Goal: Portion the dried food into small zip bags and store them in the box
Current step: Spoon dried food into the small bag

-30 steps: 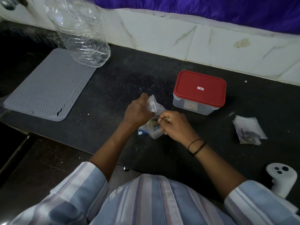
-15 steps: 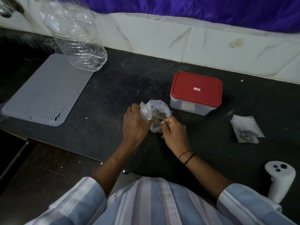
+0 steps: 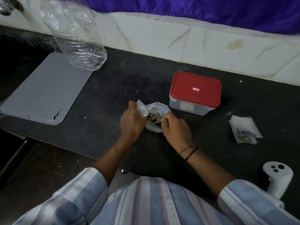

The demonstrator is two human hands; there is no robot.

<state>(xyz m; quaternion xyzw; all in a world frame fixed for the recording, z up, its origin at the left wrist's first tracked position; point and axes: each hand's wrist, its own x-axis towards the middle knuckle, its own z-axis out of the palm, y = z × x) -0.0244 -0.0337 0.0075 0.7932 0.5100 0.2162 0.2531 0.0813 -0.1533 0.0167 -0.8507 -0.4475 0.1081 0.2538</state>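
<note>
Holding a small zip bag (image 3: pixel 142 108) by its mouth, the left hand (image 3: pixel 132 121) pinches it above the food bag (image 3: pixel 156 118) on the surface. The right hand (image 3: pixel 176 129) grips a spoon (image 3: pixel 158 119). Light, limp, slippery plastic: best held at the stiffer zip rim. The box (image 3: pixel 194 93) sits closed nearby.

Dark stone counter against a tiled wall

The black speckled counter (image 3: pixel 113 82) runs under a band of white, marble-veined tiles (image 3: pixel 162 36), one with a yellowish stain (image 3: pixel 235 43). Purple cloth (image 3: pixel 194 10) hangs above the tiles. A grey ribbed mat (image 3: pixel 43 90) lies at the counter's left, near a dark sink (image 3: pixel 14 54). The dim floor (image 3: pixel 40 168) shows below the counter's front edge.
</note>
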